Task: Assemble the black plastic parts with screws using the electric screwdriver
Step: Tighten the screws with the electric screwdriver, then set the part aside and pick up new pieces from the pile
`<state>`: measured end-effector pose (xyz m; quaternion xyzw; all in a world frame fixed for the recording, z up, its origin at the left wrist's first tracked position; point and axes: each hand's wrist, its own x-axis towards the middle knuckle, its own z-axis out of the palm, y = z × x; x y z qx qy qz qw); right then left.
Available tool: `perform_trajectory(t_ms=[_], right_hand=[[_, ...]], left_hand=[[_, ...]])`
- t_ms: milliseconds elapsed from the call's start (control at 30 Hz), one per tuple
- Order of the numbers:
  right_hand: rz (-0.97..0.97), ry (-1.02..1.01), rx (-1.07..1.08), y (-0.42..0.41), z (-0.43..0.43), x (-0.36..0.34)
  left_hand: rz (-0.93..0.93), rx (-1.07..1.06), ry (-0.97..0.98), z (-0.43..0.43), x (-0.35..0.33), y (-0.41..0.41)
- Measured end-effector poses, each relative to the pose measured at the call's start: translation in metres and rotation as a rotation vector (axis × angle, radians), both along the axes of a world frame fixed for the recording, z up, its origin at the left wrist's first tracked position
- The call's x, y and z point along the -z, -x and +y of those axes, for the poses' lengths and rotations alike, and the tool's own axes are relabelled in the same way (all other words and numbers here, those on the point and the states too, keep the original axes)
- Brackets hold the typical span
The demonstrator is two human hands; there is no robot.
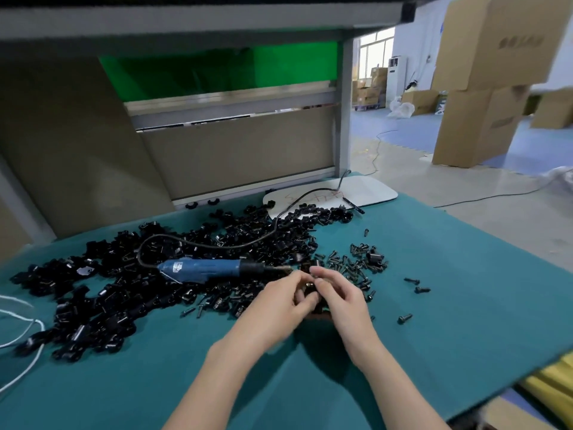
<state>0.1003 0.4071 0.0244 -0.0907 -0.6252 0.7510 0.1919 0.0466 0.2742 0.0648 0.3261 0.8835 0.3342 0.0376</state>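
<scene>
My left hand (280, 301) and my right hand (339, 297) meet over the green mat, both curled round a small black plastic part (311, 294) held between their fingertips. A screw head shows at the part's top. The blue electric screwdriver (210, 268) lies on its side just beyond my hands, its tip pointing right toward them, its black cord looping back over the pile. A big heap of black plastic parts (130, 287) spreads to the left and behind. Loose black screws (353, 262) lie scattered right of the screwdriver tip.
The green mat (465, 290) covers the table; its edge runs diagonally at the right. A white board (356, 190) lies at the far edge. A white cord (21, 336) curls at the left. Cardboard boxes (483, 88) stand on the floor beyond.
</scene>
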Motion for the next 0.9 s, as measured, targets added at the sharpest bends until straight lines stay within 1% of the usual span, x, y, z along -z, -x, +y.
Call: perform_trajectory(t_ms=[100, 200, 367, 500, 600, 667, 767, 800, 900], right_hand=[[0.037, -0.008, 0.018, -0.02, 0.003, -0.003], [0.067, 0.032, 0.054, -0.044, 0.014, -0.006], [0.134, -0.001, 0.199, -0.099, 0.056, -0.015], [0.114, -0.103, 0.351, -0.157, 0.108, -0.03], [0.067, -0.208, 0.512, -0.206, 0.149, -0.041], [-0.003, -0.279, 0.614, -0.236, 0.174, -0.044], [-0.181, -0.446, 0.747, -0.269, 0.201, -0.044], [-0.214, -0.484, 0.784, -0.277, 0.205, -0.043], [-0.219, -0.542, 0.852, -0.279, 0.207, -0.041]], left_hand=[[-0.044, 0.079, -0.053, 0.004, -0.001, -0.011], [-0.033, 0.195, -0.098, 0.017, -0.005, -0.024], [-0.034, 0.387, -0.167, 0.07, -0.01, -0.057], [-0.093, 0.545, -0.259, 0.133, -0.013, -0.098], [-0.125, 0.65, -0.297, 0.183, -0.015, -0.135], [-0.096, 0.69, -0.271, 0.212, -0.014, -0.158], [-0.156, 0.769, -0.101, 0.239, -0.011, -0.182], [-0.16, 0.775, -0.064, 0.242, -0.008, -0.186], [-0.111, 0.734, -0.086, 0.235, -0.001, -0.181]])
